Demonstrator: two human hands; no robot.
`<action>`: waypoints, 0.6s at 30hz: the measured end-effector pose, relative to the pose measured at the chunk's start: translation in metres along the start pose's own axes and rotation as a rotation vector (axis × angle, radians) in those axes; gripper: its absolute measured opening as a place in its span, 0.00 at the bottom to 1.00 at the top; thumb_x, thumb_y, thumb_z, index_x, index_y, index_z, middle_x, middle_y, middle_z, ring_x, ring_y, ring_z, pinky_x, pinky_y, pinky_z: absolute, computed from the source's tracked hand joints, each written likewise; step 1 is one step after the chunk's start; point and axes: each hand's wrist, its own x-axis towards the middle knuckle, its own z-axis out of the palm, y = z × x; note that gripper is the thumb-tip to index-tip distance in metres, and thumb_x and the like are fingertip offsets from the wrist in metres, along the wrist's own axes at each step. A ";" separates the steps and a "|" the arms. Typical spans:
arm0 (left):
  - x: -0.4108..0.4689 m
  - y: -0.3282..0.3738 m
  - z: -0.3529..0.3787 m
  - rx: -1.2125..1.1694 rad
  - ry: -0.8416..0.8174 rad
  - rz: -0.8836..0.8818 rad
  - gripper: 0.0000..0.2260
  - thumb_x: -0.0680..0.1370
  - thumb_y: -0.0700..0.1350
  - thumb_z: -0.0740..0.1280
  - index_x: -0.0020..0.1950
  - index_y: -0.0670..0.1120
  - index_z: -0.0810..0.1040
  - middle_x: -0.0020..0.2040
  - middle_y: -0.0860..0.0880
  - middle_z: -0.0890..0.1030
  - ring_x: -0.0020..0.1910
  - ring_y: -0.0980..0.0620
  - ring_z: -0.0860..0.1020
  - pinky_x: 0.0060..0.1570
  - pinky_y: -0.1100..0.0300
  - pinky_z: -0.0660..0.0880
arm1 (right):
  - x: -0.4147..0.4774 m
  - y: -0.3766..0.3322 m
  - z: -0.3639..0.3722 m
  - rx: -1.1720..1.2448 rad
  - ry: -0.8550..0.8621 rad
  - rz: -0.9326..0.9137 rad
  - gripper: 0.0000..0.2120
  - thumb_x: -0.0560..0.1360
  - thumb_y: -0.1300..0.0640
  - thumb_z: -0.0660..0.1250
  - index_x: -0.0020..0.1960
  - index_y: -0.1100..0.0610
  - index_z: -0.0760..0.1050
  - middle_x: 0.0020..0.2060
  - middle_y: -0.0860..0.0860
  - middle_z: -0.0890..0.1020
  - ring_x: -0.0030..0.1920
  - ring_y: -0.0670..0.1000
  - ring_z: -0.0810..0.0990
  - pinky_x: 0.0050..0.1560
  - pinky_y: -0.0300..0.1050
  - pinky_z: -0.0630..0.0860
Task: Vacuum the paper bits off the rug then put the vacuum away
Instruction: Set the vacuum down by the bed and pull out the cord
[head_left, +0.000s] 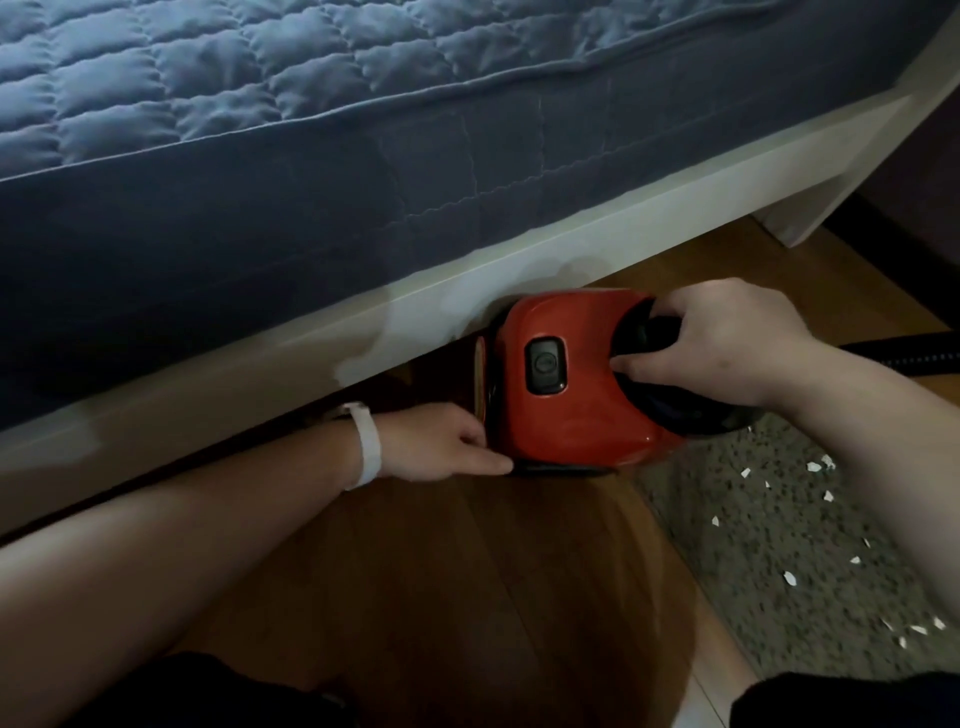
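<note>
Both hands are on the red vacuum, which sits on the wooden floor half under the bed: the left hand lies flat, fingers together, against its near corner, and the right hand curls around the black handle end. With paper bits scattered on the rug at right, the job looks barely begun; next, draw the vacuum clear toward the rug.

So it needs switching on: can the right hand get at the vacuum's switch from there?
Probably yes: the right hand grips the vacuum handle beside the switch, which is uncovered.
</note>
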 end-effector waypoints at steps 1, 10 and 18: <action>0.004 -0.007 0.007 0.022 0.029 -0.047 0.20 0.75 0.61 0.67 0.42 0.44 0.80 0.37 0.50 0.79 0.36 0.54 0.77 0.36 0.62 0.73 | 0.000 0.000 -0.001 0.001 0.014 -0.001 0.16 0.65 0.28 0.66 0.38 0.39 0.71 0.41 0.43 0.78 0.44 0.50 0.76 0.41 0.45 0.71; 0.026 -0.054 -0.004 -0.320 0.434 -0.029 0.24 0.77 0.45 0.70 0.71 0.51 0.67 0.61 0.53 0.74 0.58 0.54 0.75 0.57 0.58 0.73 | -0.012 -0.004 -0.011 0.128 0.016 -0.088 0.12 0.62 0.30 0.68 0.36 0.37 0.73 0.38 0.35 0.78 0.45 0.47 0.77 0.45 0.45 0.70; 0.023 -0.067 -0.007 -0.266 0.432 0.028 0.08 0.82 0.44 0.62 0.51 0.49 0.80 0.45 0.50 0.81 0.45 0.51 0.79 0.45 0.58 0.76 | -0.018 -0.007 -0.013 0.192 -0.019 -0.131 0.14 0.61 0.32 0.70 0.38 0.40 0.78 0.37 0.38 0.81 0.42 0.39 0.77 0.39 0.40 0.71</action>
